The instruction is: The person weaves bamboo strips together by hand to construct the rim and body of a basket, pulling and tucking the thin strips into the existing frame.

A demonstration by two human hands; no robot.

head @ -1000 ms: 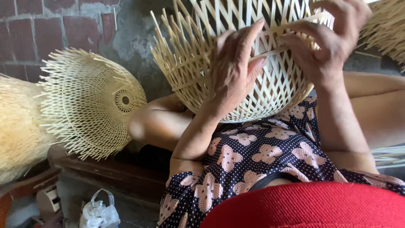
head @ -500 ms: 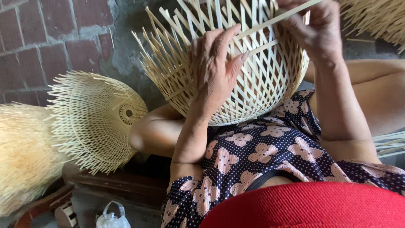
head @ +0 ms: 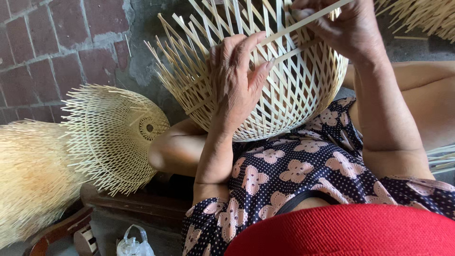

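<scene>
The pale straw-yellow open-lattice bamboo basket (head: 265, 90) on my lap shows a diamond criss-cross of thin strips, dark gaps between them. My short-sleeved dress of navy cloth (head: 303, 175) carries dusty-pink flowers and tiny white dots. A bright red brim (head: 350, 232) fills the lower edge. Beside me, the stacked cream-yellow woven bamboo frames (head: 99, 137) share the same fine lattice. The brick wall (head: 42, 52) is dull reddish-brown with grey mortar lines and a grey cement patch.
</scene>
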